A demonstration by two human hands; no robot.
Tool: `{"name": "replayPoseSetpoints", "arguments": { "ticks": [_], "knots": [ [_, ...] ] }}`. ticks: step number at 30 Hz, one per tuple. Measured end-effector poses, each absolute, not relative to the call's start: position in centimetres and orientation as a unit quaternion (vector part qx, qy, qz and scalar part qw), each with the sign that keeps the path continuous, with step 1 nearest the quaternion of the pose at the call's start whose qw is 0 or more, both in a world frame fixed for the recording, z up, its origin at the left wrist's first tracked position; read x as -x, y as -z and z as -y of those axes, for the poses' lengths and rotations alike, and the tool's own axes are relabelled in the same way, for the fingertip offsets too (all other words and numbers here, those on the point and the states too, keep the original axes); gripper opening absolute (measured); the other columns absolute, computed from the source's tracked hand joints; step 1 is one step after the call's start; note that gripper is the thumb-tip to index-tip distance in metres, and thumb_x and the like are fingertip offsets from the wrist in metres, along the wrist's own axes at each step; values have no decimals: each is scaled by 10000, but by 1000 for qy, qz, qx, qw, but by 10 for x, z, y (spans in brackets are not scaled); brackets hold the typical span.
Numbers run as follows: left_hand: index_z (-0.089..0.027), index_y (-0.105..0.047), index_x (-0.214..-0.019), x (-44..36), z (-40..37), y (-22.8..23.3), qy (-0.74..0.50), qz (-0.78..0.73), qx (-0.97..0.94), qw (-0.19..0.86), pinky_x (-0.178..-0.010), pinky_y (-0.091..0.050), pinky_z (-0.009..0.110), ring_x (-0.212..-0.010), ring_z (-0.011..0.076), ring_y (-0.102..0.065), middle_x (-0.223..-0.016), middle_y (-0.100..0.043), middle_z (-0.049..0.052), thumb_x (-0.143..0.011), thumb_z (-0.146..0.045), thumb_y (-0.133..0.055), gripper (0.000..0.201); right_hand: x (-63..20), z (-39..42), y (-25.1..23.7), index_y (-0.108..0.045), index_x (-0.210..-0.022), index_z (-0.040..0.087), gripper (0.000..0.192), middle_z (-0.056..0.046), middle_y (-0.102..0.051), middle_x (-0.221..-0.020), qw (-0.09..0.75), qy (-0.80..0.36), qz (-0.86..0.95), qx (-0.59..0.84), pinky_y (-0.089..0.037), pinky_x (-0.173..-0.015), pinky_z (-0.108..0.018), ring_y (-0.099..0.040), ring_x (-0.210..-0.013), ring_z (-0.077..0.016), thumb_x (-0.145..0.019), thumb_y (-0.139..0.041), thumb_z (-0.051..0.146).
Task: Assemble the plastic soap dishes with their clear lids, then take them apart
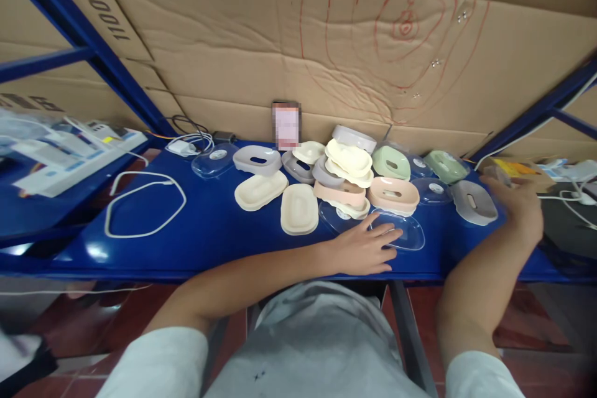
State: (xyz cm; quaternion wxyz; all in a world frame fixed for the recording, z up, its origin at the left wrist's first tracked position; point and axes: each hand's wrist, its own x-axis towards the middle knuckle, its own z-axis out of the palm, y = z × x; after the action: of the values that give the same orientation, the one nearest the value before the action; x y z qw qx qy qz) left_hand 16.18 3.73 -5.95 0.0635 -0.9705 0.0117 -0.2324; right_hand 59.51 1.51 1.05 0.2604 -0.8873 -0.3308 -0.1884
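Our left hand point(366, 249) lies flat near the front edge of the blue worktop point(209, 230), fingers point(389, 237) spread and released, tips resting on a clear plastic lid point(401, 230). Nothing gripped.

Our right hand point(517, 208) is out at the right end of the worktop, blurred; fingers loosely curled, we cannot tell if they hold anything. It sits just beside a grey soap-dish tray point(473, 202), with a cardboard box point(517, 169) right behind it.

Behind the clear lid: a pile of soap-dish parts along the back half of the worktop. A pink tray point(393, 194) sits directly behind the lid, touching or nearly so. Cream trays point(298, 208) lie left of our left hand, cream pieces point(349, 161) stacked mid-pile, green trays point(390, 163) toward the back right.

Left part of the worktop: a white loop gasket point(144, 205) lying flat, well apart from the pile. Back left corner holds a white charger with cable point(184, 147). Cardboard sheet point(326, 31) forms the back wall.
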Motion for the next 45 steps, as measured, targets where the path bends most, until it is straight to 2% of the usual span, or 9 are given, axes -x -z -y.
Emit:
{"name": "replayPoseSetpoints", "arguments": {
  "ticks": [3, 7, 11, 15, 19, 25, 33, 36, 45],
  "knots": [
    [-218, -786, -1145, -162, -36, 57, 234, -8, 970, 58, -1251, -380, 591, -1409, 300, -591, -1498, -647, 144, -1076, -425, -608, 282, -591, -17, -5, -764, -1199, 157, 677, -292, -745, -995, 279, 118, 268, 915, -520, -681, -544, -699, -810, -412, -681, -900, 571],
    [-212, -780, -1143, -163, -35, 60, 239, -6, 970, 48, -1245, -378, 582, -1376, 287, -605, -1467, -663, 145, -1081, -402, -594, 273, -561, -35, -5, -561, -1511, 97, 869, -389, -602, -1422, 331, 157, 274, 889, -477, -1024, -636, -599, -1319, -482, -812, -833, 536],
    [-212, -778, -1153, -164, -36, 63, 246, -9, 968, 41, -1235, -387, 582, -1356, 287, -613, -1447, -668, 139, -1075, -396, -600, 268, -495, -74, -9, -458, -1623, 170, 806, -241, -521, -1618, 387, 144, 543, 731, -419, -1220, -477, -516, -1493, -335, -961, -707, 557],
    [-219, -783, -1141, -165, -37, 64, 242, -10, 969, 43, -1226, -395, 582, -1341, 291, -621, -1441, -664, 138, -1067, -405, -609, 265, -424, -120, -17, -471, -1638, 249, 792, -164, -455, -1700, 306, 94, 781, 536, -315, -1275, -633, -399, -1586, -387, -989, -638, 669],
    [-220, -777, -1150, -165, -38, 65, 233, -9, 972, 42, -1222, -396, 596, -1351, 288, -613, -1444, -660, 141, -1079, -401, -585, 273, -394, -148, -32, -539, -1594, 288, 649, -127, -387, -1748, 277, 148, 783, 536, -273, -1269, -673, -345, -1605, -398, -1055, -513, 649],
    [-222, -773, -1146, -165, -37, 66, 241, -11, 969, 47, -1217, -401, 594, -1348, 288, -615, -1452, -661, 143, -1089, -406, -563, 284, -434, -102, -42, -650, -1490, 284, 556, -156, -506, -1661, 287, 195, 669, 658, -337, -1184, -690, -486, -1476, -418, -1049, -493, 583],
    [-219, -775, -1122, -164, -36, 63, 248, -9, 967, 52, -1204, -418, 575, -1306, 284, -640, -1407, -683, 138, -1084, -390, -574, 267, -536, 6, 28, -625, -1497, 287, 854, -308, -456, -1635, 247, 133, 281, 918, -240, -1116, -844, -361, -1540, -578, -791, -619, 767],
    [-222, -778, -1118, -165, -36, 64, 251, -5, 967, 50, -1204, -419, 563, -1302, 284, -642, -1410, -681, 136, -1075, -396, -594, 257, -548, 26, 48, -680, -1384, 343, 865, -354, -537, -1514, 239, 84, 262, 931, -309, -1004, -884, -482, -1427, -639, -655, -723, 808],
    [-223, -774, -1123, -165, -36, 64, 243, -6, 969, 45, -1204, -418, 575, -1296, 282, -639, -1418, -675, 137, -1082, -392, -573, 266, -528, 59, 51, -752, -1217, 341, 637, -308, -600, -1397, 288, 123, 240, 919, -477, -1134, -599, -568, -1424, -485, -704, -750, 718]
  ]
}}
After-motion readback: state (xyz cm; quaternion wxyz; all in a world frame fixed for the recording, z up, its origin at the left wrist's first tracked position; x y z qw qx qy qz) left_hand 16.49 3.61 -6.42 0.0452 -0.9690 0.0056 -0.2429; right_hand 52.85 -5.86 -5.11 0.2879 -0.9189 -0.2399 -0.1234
